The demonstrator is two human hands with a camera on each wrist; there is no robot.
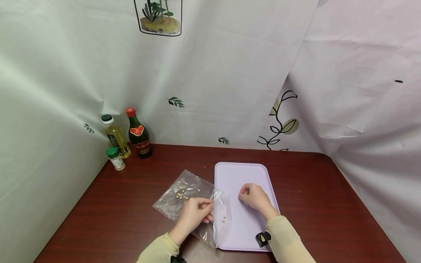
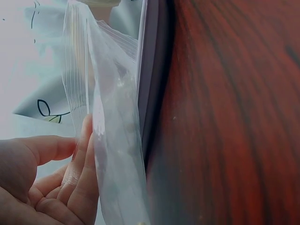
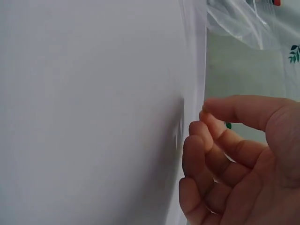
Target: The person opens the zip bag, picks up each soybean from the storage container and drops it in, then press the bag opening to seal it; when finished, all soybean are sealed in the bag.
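Note:
A clear zip bag (image 1: 167,201) lies on the table with several pale yellow soybeans (image 1: 179,195) inside. Its mouth overlaps the left side of a lilac tray (image 1: 241,171). My left hand (image 1: 194,213) pinches the bag's edge between thumb and fingers, holding the ridged zip strip (image 2: 77,70) upright in the left wrist view. A few more soybeans (image 1: 224,218) show at the bag's mouth, over the tray. Above the middle of the tray is my right hand (image 1: 254,197), thumb and index fingertips together on a tiny yellowish soybean (image 3: 204,110), mostly hidden by them; the other fingers are curled.
At the back left stand a dark bottle with a red cap (image 1: 139,137), an oil bottle (image 1: 116,137) and a small green-capped jar (image 1: 116,159). White patterned cloth (image 1: 213,73) hangs behind and beside the dark red wooden table (image 1: 312,190).

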